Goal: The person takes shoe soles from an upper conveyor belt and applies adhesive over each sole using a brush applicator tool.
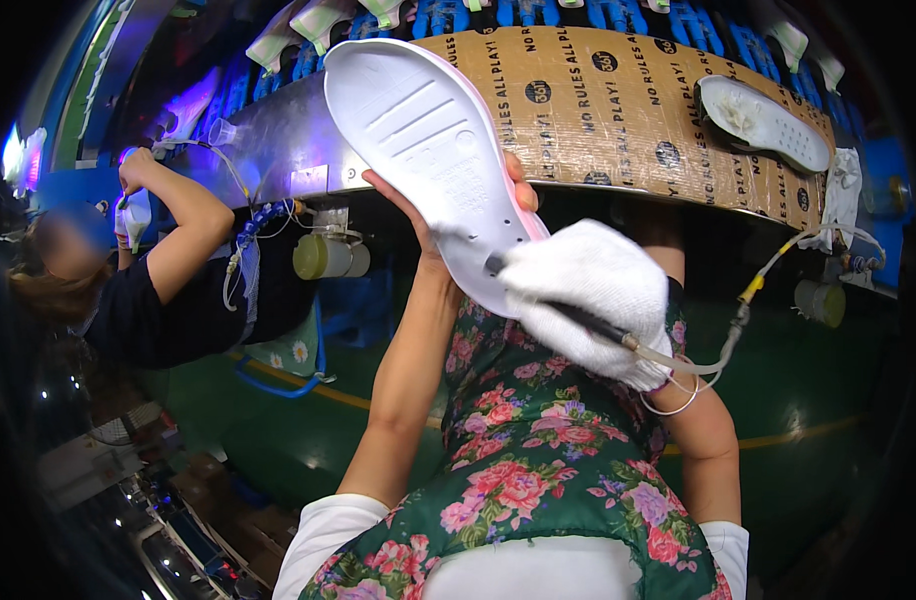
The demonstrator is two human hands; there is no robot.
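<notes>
Tilted up in front of me is a long white shoe sole (403, 130), its grooved face toward me. Bare, my left hand (430, 242) is closed around its middle, with fingers showing past the right edge and the rest behind. A white knit glove covers my right hand (593, 295), which grips a slim black brush-like tool (596, 326). The tool's dark, blurred tip is at the narrower lower end of the sole; whether it touches is hard to tell. A thin clear tube (668, 358) runs from the tool's back end.
Printed brown cardboard (618, 110) covers part of the metal bench (278, 130). On it lies another white sole (763, 122), dark-edged. Blue racks (618, 12) with pale shoe parts line the far side. The tube loops rightward to a fitting. At left, a co-worker (178, 240) raises an arm.
</notes>
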